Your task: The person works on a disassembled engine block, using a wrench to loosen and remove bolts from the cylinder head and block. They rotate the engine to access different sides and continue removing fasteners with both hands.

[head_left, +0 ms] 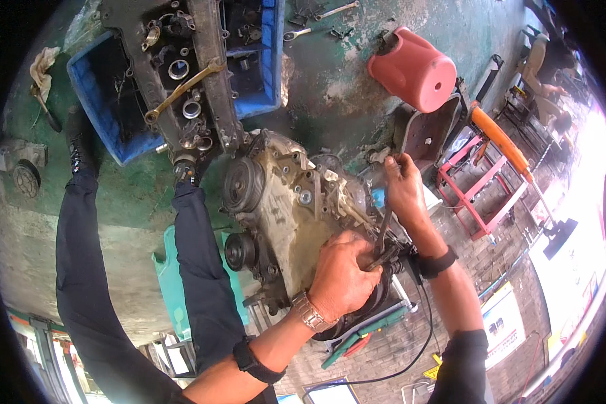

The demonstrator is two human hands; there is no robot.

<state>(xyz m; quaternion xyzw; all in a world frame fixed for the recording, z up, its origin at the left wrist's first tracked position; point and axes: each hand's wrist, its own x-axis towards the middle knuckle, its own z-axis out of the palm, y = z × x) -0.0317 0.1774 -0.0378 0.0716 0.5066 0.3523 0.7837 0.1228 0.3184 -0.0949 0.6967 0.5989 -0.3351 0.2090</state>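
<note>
grimy engine block (286, 209) lies tilted on green floor (114, 209).

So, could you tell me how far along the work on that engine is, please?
Already done: loose parts sit in the blue crate. In hand: the left hand steadies the engine while the right hand works a long tool on it. Left: the pulleys remain mounted.

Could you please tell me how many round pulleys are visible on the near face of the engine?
2: a larger pulley at the upper left of the engine, a smaller pulley below it. Others may be hidden.
</note>
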